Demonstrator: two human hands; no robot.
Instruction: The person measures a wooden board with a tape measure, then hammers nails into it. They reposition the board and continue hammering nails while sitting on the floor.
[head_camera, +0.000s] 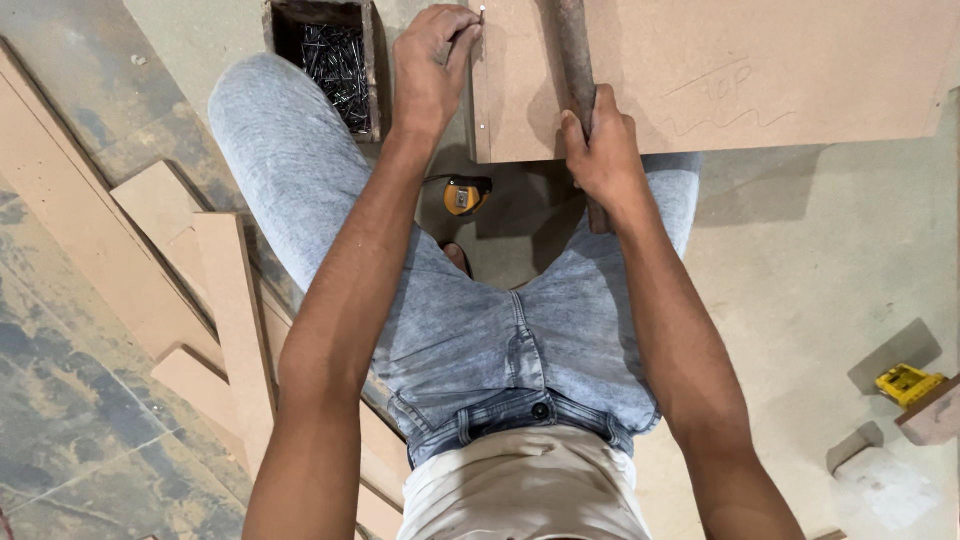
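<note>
Left hand (432, 70) pinches a small nail (481, 14) on the tan fibreboard panel (760, 70); right hand (600, 150) grips a rusty hammer handle (574, 55). A mis-hit could strike the fingers.

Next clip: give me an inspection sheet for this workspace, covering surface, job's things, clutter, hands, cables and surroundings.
Surface: pale floor, dusty, worn grey patches at left.
Job's things: brown fibreboard panel with pencil marks; a nail stands at its left edge; dark tool handle lies across the panel.
Clutter: wooden box of nails; yellow tape measure under the panel's edge; board offcuts at left; small yellow object and pale block at right.
Hands: left hand pinches the nail; right hand grips the handle.
Cables: nothing seen.
Surroundings: person's grey jeans fill the centre; no one else seen.
</note>
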